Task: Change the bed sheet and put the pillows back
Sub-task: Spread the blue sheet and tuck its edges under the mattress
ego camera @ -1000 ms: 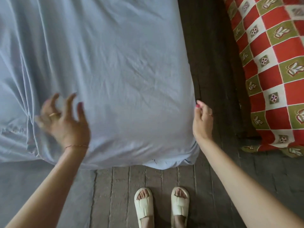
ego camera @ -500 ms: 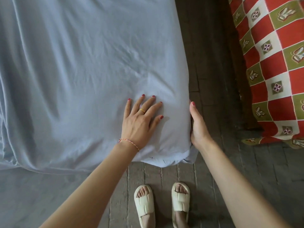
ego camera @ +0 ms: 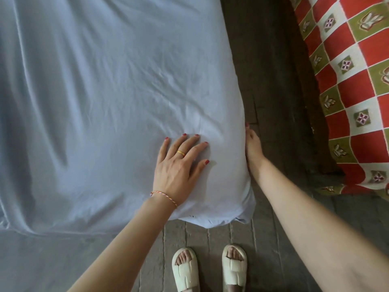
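no legible text anywhere

Two hands show: the left hand [ego camera: 177, 167] lies flat on top of the one pale blue bed sheet [ego camera: 101, 98], the right hand [ego camera: 253, 150] lies against its side. There is one gold ring [ego camera: 181, 153] and one thread bracelet [ego camera: 164, 198], both on the left. Two cream sandals [ego camera: 209, 268] stand on the floor, and one red-and-green checked cover [ego camera: 355, 85] lies to the right

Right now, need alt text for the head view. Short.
A person's left hand presses flat on a pale blue bed sheet near the mattress corner, while the right hand lies against the corner's side edge. A red-and-green checked cloth sits at right.
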